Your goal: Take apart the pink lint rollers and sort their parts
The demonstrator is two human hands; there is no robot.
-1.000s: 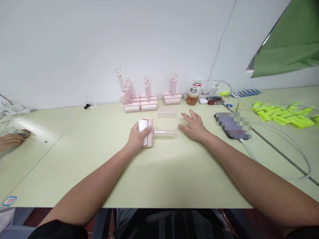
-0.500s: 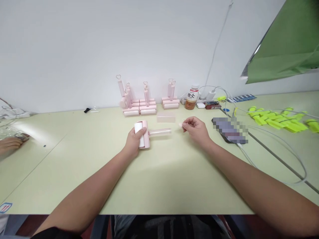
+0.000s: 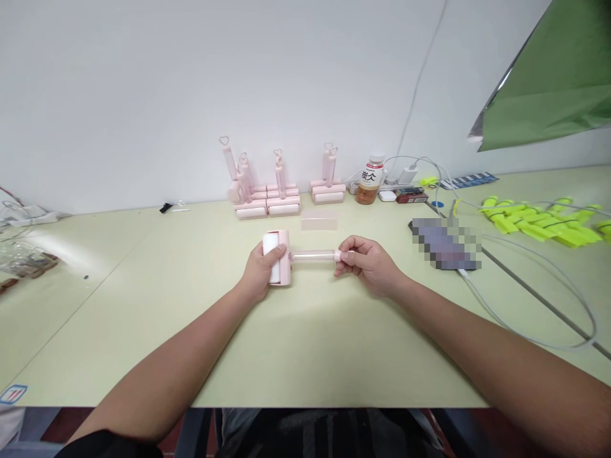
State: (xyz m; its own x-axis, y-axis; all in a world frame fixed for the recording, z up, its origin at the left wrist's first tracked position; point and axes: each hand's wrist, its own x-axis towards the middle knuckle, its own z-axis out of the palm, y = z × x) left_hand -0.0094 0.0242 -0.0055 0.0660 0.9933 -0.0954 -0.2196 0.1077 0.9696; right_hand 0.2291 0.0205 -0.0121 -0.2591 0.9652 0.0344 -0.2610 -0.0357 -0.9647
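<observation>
My left hand is closed around the head of a pink lint roller with a white roll. Its clear tubular handle points to the right. At the handle's free end, my right hand pinches a small pink end cap, which touches the tube. Just behind the roller, a translucent pink cover lies on the table. Several pink lint rollers with heart-shaped loops on their upright handles stand along the wall.
A supplement bottle stands by the wall, near cables and chargers. To the right lie a phone with a white cable and several neon yellow pieces. Plastic bags sit at the far left of the table.
My right hand has moved left, bringing the small cap to the end of the clear handle. At the far left, another person's hand has gone out of view.
</observation>
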